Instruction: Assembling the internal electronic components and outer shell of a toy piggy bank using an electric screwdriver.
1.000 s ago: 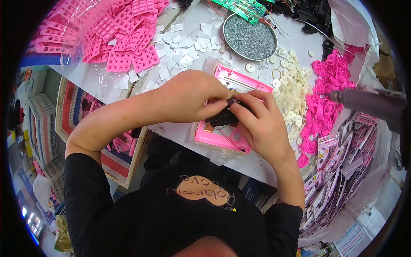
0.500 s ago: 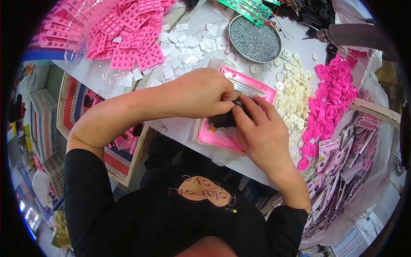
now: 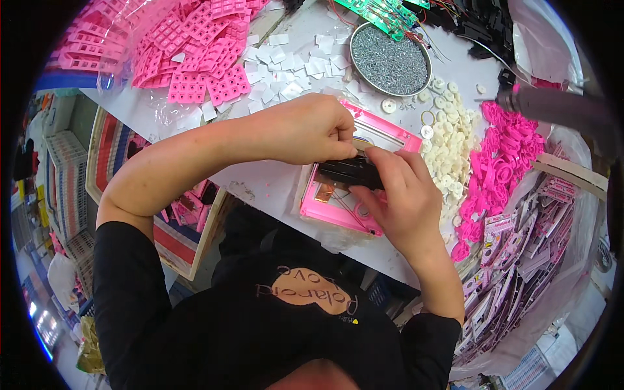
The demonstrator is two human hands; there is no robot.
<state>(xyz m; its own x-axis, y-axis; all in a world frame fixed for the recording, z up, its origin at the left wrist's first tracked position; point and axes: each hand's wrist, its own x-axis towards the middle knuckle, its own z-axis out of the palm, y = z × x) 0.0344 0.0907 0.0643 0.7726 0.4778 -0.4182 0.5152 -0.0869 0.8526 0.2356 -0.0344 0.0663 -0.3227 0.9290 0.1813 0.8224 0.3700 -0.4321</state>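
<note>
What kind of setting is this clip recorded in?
Most likely a small assembly workbench for plastic electronic gadgets. Heaps of pink moulded parts, a round tin of screws and green circuit boards surround the pink housing that both hands work on.

One pink frame [image 3: 338, 211], one black part [image 3: 348, 172], one screw tin [image 3: 390, 60].

A round tin of screws [image 3: 389, 60] lies behind the frame [image 3: 338, 208], buttons [image 3: 448, 140] right.
</note>
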